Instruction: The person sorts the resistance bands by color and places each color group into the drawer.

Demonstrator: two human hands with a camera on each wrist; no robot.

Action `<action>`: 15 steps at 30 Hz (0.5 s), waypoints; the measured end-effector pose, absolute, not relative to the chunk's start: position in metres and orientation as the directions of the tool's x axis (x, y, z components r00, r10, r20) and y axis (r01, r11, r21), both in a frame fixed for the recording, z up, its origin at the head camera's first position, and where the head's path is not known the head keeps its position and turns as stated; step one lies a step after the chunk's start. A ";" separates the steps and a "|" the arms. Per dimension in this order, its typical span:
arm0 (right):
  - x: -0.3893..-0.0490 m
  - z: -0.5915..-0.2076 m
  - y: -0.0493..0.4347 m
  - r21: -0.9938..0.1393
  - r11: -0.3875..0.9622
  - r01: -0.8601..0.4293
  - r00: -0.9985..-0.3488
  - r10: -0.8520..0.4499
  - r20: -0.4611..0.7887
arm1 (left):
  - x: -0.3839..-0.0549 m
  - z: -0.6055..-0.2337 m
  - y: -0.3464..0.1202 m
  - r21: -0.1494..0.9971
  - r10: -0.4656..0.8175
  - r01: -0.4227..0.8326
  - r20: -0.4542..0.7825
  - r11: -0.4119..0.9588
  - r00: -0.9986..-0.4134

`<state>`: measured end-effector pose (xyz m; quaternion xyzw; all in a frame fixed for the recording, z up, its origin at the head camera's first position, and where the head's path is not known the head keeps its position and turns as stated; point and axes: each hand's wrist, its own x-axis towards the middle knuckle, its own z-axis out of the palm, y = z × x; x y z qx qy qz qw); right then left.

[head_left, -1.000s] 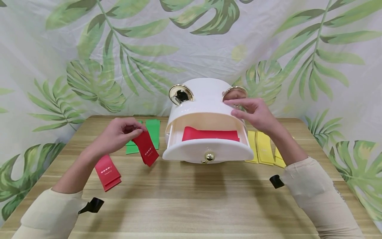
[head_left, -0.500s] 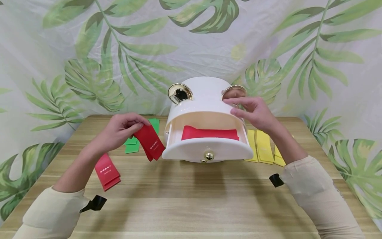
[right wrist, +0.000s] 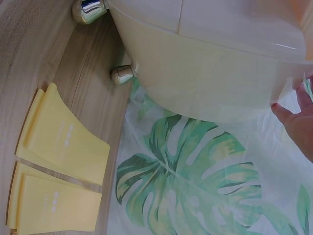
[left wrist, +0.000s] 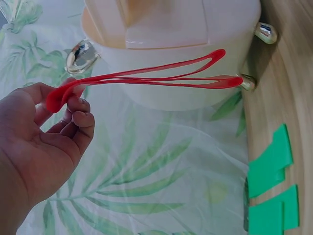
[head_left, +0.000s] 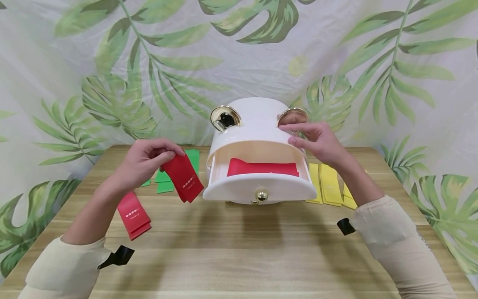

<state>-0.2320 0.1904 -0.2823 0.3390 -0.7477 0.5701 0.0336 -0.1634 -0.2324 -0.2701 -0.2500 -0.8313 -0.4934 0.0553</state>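
My left hand (head_left: 140, 164) pinches red resistance loop bands (head_left: 184, 178) at their upper end. They hang just left of a white frog-faced box (head_left: 257, 122), printed "Heavy". In the left wrist view the held bands (left wrist: 156, 78) show edge-on as two flattened loops. The box's front drawer (head_left: 231, 187) is pulled out, and more red bands (head_left: 261, 167) lie inside, partly hidden by its front. With extended fingers, my right hand (head_left: 319, 143) touches the box's upper right side beside a gold-rimmed eye (head_left: 293, 116). The right wrist view catches its fingertips at the box wall (right wrist: 205, 73).
Another pair of red bands (head_left: 134, 218) lies on the wooden table (head_left: 239, 257) by my left forearm. Green bands (head_left: 164, 184) lie behind the left hand, partly covered. Yellow bands (head_left: 330, 185) rest right of the box. A leaf-print cloth (head_left: 179, 62) hangs behind.
My left hand has brought the red bands right, close to the drawer, then drawn back slightly to the left. The right hand stays at the box.
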 end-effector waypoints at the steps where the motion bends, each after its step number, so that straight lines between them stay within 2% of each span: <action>1: -0.232 -0.282 0.190 -0.831 0.119 -0.544 -0.768 -0.470 0.435 | -0.162 -0.269 -0.232 0.797 0.357 0.469 0.340 0.382 -0.870; 10: -0.231 -0.282 0.190 -0.833 0.110 -0.543 -0.766 -0.472 0.436 | -0.153 -0.252 -0.222 0.800 0.306 0.470 0.372 0.372 -0.876; 15: -0.231 -0.282 0.190 -0.836 0.099 -0.540 -0.765 -0.471 0.438 | -0.150 -0.244 -0.217 0.821 0.264 0.490 0.423 0.293 -0.867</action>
